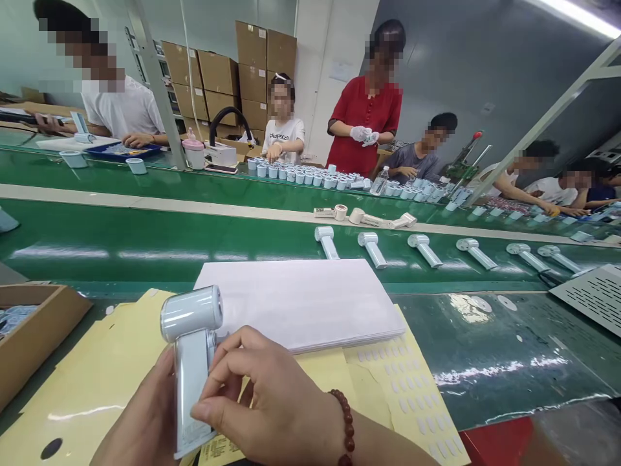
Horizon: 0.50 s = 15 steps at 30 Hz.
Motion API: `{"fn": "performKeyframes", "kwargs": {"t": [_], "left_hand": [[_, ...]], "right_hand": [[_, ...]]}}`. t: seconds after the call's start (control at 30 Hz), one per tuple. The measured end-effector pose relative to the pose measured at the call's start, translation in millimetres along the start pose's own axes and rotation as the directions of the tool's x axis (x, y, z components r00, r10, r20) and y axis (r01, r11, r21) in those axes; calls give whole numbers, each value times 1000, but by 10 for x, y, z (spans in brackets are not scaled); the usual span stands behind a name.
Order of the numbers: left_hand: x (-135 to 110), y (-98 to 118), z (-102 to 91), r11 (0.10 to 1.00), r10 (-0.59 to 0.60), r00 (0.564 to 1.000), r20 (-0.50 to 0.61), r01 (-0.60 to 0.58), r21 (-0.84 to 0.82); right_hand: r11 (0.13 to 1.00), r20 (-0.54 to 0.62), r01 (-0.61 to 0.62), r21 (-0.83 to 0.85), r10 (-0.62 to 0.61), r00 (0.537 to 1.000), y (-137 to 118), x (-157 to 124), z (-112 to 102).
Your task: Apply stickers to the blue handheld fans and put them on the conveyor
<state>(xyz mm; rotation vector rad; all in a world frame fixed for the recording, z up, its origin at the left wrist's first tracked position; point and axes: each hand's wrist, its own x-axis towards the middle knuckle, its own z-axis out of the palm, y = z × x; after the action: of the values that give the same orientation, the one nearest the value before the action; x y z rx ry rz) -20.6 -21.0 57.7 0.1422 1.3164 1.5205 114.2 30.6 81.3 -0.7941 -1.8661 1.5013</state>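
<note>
A glossy light-blue handheld fan [191, 382], with a barrel-shaped head on a flat-sided handle, stands nearly upright in front of me. My left hand [145, 414] is closed around its handle from the left and behind. At the handle's right side, my right hand [262, 395] has thumb and fingers drawn into a pinch, the thumb tip against the lower handle. Whatever may lie between those fingertips is hidden. Below both hands is a yellow backing sheet [92, 382]; another yellow sheet [422, 388] at the right carries rows of small pale oval stickers.
A stack of white paper [301, 304] lies just beyond my hands. A cardboard box [43, 330] stands at left, a slotted metal panel [589, 298] at right. Several similar fans lie along the green conveyor belt [121, 239]. Co-workers sit and stand opposite, beside many light-blue cups [310, 176].
</note>
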Motion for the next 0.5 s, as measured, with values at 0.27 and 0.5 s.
{"fn": "performKeyframes", "kwargs": {"t": [0.27, 0.5], "left_hand": [[26, 68, 105, 998, -59, 998, 36, 60, -30], [46, 81, 90, 993, -82, 996, 44, 86, -87]], "right_hand": [[986, 38, 42, -164, -36, 999, 27, 116, -12], [926, 23, 154, -345, -156, 987, 70, 120, 11]]}}
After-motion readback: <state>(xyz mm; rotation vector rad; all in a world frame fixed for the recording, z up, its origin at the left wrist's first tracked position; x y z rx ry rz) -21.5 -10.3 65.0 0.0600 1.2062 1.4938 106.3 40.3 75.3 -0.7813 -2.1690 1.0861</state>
